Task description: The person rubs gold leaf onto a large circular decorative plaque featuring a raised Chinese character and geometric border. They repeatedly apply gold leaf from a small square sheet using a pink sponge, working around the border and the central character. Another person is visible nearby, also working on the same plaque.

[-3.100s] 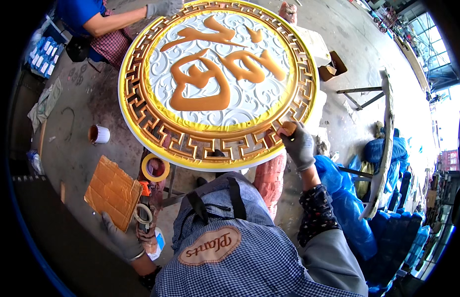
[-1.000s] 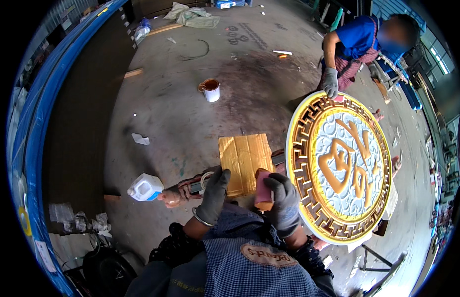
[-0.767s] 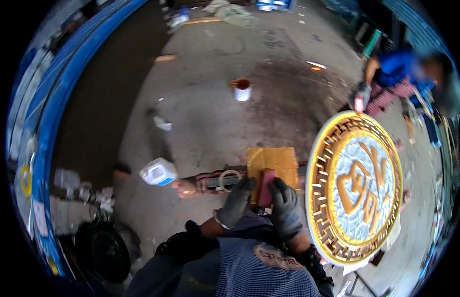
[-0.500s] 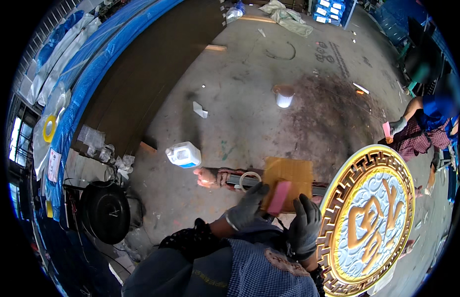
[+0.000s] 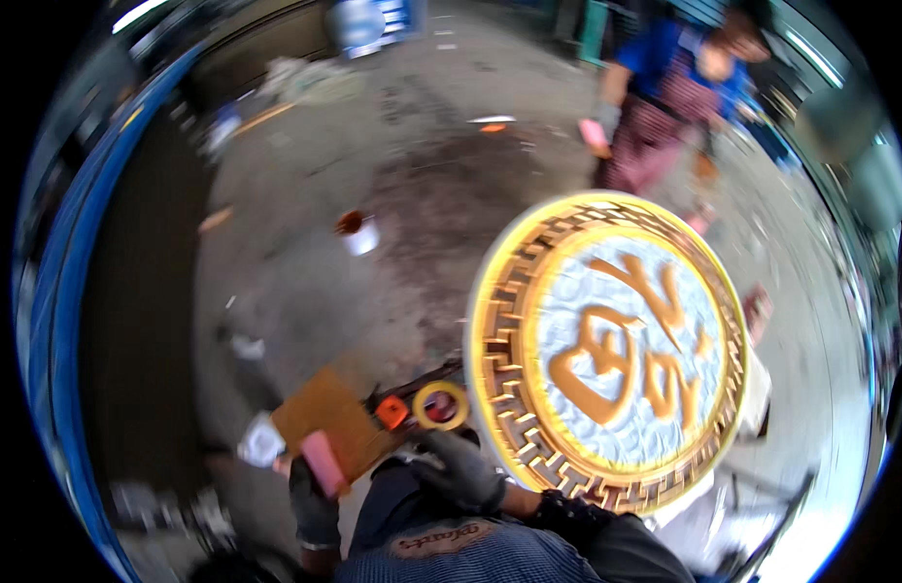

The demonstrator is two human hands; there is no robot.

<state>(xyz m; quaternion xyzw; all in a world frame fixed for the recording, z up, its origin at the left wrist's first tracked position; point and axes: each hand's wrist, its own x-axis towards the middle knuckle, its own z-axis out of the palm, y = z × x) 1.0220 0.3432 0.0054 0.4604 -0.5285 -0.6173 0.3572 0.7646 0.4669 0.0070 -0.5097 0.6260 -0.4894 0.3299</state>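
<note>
My left hand [image 5: 315,510], in a dark grey glove, is closed at the near end of a pink sponge-like block [image 5: 323,463]. The block overlaps the near edge of a brown square sheet [image 5: 320,413], tilted in front of me. My right hand [image 5: 460,473], gloved alike and smeared by motion, has its fingers stretched out with nothing visible in them. Just beyond it are a yellow-rimmed tape roll [image 5: 455,420] and a small orange object [image 5: 391,412]. To its right stands a large round plaque [image 5: 538,291] with a gold patterned border and raised gold strokes on pale blue.
A white bucket with brown residue [image 5: 361,236] stands on the stained floor. A blurred white jug [image 5: 261,440] is beyond my left hand. At the far right, a person in blue [image 5: 664,97] holds another pink block [image 5: 594,132]. A blue-edged dark panel [image 5: 130,291] runs along the left.
The view has swung right, so the plaque sits nearer the middle and the person shows more fully. My left hand is now on the pink block; my right hand is beside the tape roll.
</note>
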